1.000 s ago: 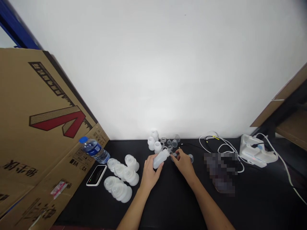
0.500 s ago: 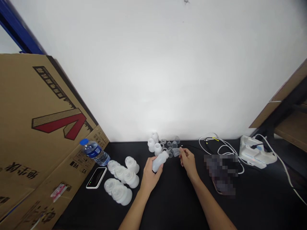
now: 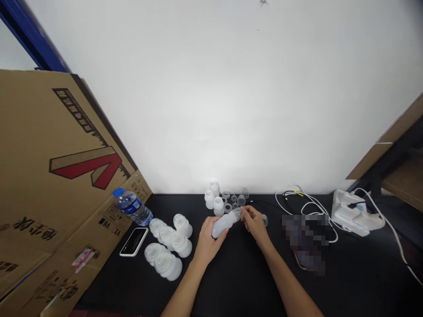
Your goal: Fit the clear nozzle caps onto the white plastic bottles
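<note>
My left hand (image 3: 209, 241) grips a frosted white plastic bottle (image 3: 222, 224) that lies tilted, its neck pointing up and to the right. My right hand (image 3: 254, 222) pinches a small clear piece (image 3: 237, 214) against the bottle's neck. The fingers hide most of that piece, so its exact shape is hard to tell. Just beyond my hands stands a group of several white bottle bodies (image 3: 218, 205) and small clear caps (image 3: 241, 200). Another clear cap (image 3: 265, 220) sits just right of my right hand.
Several frosted bottles (image 3: 168, 266) lie on the black table (image 3: 238, 281) to the left, beside a phone (image 3: 134, 241) and a water bottle (image 3: 132, 207). Flattened cardboard (image 3: 56, 185) lies left. A pixelated object (image 3: 306, 242), white cables (image 3: 306, 207) and a white device (image 3: 353, 218) are right.
My right hand has moved left, bringing the clear piece from beside the bottle onto its neck. The bottle now tilts further to the right in my left hand.
</note>
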Motion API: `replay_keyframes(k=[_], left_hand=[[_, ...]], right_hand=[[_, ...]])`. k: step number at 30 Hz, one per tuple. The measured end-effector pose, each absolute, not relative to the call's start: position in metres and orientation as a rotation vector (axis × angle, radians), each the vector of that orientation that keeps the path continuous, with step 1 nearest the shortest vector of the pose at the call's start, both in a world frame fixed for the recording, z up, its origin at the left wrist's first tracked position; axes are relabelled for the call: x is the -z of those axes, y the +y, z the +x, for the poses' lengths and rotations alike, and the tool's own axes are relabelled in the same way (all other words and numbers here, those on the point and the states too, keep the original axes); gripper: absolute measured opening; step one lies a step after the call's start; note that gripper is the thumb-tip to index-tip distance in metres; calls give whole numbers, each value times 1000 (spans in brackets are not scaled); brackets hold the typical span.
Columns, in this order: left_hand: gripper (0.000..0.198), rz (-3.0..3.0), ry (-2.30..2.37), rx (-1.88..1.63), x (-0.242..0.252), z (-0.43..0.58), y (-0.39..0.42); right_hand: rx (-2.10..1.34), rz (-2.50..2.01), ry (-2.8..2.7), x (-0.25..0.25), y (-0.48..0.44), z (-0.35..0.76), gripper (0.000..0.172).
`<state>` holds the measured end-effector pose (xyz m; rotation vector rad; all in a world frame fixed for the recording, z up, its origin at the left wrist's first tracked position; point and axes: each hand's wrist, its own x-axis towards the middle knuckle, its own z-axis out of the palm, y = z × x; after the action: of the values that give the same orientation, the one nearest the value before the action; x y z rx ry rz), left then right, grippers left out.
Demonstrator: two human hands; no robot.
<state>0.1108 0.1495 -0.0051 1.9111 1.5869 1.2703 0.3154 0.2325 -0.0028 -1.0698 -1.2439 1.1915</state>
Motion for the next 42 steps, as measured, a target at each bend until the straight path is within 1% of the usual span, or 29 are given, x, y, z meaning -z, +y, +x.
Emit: replay_keyframes(k=[9, 19, 25, 31, 36, 42], left_hand=[[29, 1897, 1566, -1264, 11, 109, 148], [26, 1907, 1528, -1256, 14, 106, 144], [29, 1935, 1538, -1253, 14, 108, 144], [33, 1955, 1557, -1240, 4, 110, 143], [32, 1959, 1534, -1239, -1, 110, 143], [32, 1974, 1530, -1279, 0, 109, 144]], right_hand=[[-1233, -1036, -1277, 1, 227, 314, 53], [-1287, -1014, -1330, 6, 226, 315, 54], [-1344, -973, -1261, 4, 223, 310, 56], [-1338, -944, -1218, 5, 224, 308, 54], [-1299, -944, -1260, 5, 227, 313, 51], [-1291, -957, -1275, 8, 228, 314, 52]])
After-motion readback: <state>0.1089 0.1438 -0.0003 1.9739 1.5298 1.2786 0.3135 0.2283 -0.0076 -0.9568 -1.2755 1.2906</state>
